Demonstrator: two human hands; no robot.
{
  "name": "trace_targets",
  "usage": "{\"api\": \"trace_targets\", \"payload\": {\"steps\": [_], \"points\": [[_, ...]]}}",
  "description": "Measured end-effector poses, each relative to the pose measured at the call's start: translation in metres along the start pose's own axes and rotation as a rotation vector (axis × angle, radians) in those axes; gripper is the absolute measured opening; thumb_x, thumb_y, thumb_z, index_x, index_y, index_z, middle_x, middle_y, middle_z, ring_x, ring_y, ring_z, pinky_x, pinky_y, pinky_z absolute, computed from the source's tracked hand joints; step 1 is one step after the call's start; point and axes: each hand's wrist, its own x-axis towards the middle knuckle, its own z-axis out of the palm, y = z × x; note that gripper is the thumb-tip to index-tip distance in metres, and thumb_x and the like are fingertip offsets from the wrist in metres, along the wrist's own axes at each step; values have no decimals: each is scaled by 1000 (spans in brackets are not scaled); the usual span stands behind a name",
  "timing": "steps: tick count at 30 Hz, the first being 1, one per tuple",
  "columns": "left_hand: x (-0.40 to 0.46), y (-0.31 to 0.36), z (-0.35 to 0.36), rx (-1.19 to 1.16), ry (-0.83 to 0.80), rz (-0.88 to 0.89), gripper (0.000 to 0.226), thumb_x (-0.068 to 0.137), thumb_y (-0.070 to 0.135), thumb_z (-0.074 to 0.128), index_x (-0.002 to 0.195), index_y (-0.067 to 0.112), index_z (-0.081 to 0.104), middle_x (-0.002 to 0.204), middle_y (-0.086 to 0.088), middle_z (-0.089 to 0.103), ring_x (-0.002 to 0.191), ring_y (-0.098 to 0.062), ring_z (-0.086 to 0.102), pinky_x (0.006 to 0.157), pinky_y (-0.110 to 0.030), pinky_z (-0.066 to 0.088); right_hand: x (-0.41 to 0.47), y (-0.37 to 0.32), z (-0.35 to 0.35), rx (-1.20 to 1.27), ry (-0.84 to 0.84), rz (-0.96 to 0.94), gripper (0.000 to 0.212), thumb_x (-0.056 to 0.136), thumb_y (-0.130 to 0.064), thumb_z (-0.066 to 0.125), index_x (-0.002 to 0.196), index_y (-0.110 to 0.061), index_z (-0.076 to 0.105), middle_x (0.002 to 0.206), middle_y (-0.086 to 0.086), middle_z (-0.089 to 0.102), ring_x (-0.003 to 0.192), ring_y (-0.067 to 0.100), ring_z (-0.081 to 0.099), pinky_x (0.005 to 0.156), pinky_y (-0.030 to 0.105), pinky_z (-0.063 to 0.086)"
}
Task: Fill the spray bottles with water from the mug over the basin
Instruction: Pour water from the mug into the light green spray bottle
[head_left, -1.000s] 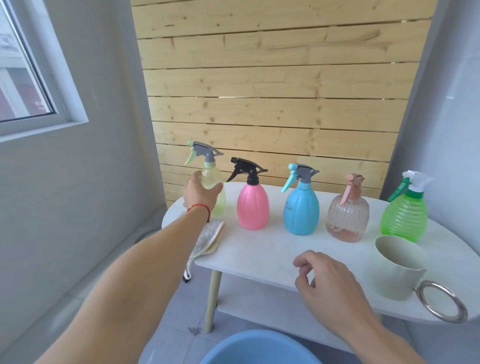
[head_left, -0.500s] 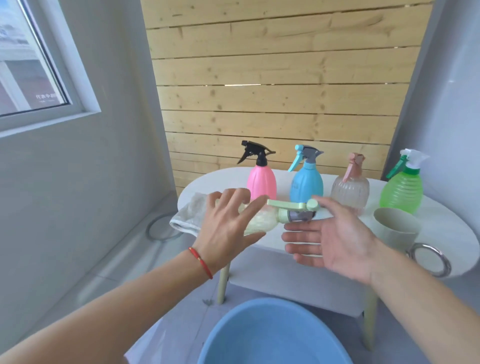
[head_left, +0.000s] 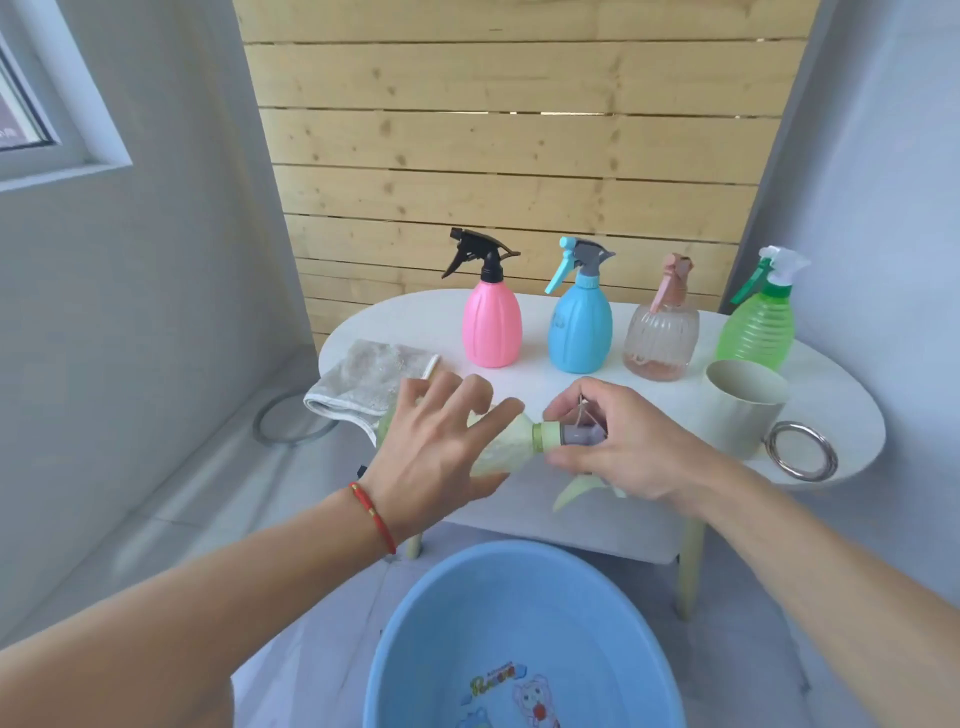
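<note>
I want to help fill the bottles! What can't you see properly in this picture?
Head view only:
- Pale green bottle: the left hand covers most of its body, so any water inside is hidden.
- Its spray head: the right hand wraps it.
- Mug: its angle hides whether it holds water.
- Blue basin: cut off by the bottom edge.
- Basin sticker: too blurred to read.

A grey cloth (head_left: 370, 382) drapes over the white table's (head_left: 852, 415) left edge, below a window (head_left: 31, 109).

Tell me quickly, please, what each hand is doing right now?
Left hand: holds the pale green bottle sideways.
Right hand: fingers grip its spray head.
</note>
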Motion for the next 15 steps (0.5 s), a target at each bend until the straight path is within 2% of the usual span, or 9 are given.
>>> {"api": "trace_targets", "payload": {"steps": [1,3,5,7,9,10,13,15], "points": [[-2,1,1,-30,-24,-41,60,68,42,78,122,20,68,100,-5,54,82,-29,52,68,-40,39,0,-1,2,21,15,0,36,84,-20,84,111,-20,60,97,3,69,79,15,65,71,22,49],[-5,3,2,-65,-63,-101,63,65,46,75,122,21,66,101,-5,53,81,-28,51,65,-40,40,3,0,5,153,-3,121,45,85,-47,80,114,-22,57,103,2,75,94,23,72,79,30,48],[-8,5,3,-84,-97,-125,66,62,49,75,122,23,65,101,-4,52,81,-27,50,64,-39,40,2,0,6,12,-58,166,50,92,-63,63,108,-16,60,90,-1,80,98,20,70,81,33,47],[-10,7,3,-97,-144,-144,67,61,49,76,121,24,65,101,-3,51,82,-27,51,65,-38,39,3,5,9,-96,-49,89,42,98,-52,61,100,-10,62,79,-4,79,89,14,67,87,34,49],[-9,7,1,-121,-171,-185,65,61,51,75,120,25,65,101,-2,50,82,-26,51,64,-37,40,4,7,6,-17,-42,14,22,94,-27,73,105,-11,61,83,-6,75,82,13,65,83,30,51],[-9,7,0,-132,-176,-202,65,62,52,73,120,26,66,101,-1,50,83,-25,50,64,-37,40,5,9,5,11,-37,6,24,91,-23,76,107,-13,61,86,-6,74,81,11,64,80,27,50],[-9,5,-1,-142,-184,-199,66,62,55,71,122,27,65,102,-1,51,82,-23,48,65,-37,42,8,9,4,53,-17,1,41,97,-43,67,104,-3,62,77,6,77,73,9,65,82,31,48],[-8,4,-1,-161,-197,-217,68,62,58,68,123,30,65,102,1,49,83,-21,48,66,-38,43,11,10,3,42,20,-27,45,100,-40,64,99,4,62,72,11,75,66,11,65,77,28,44]]}}
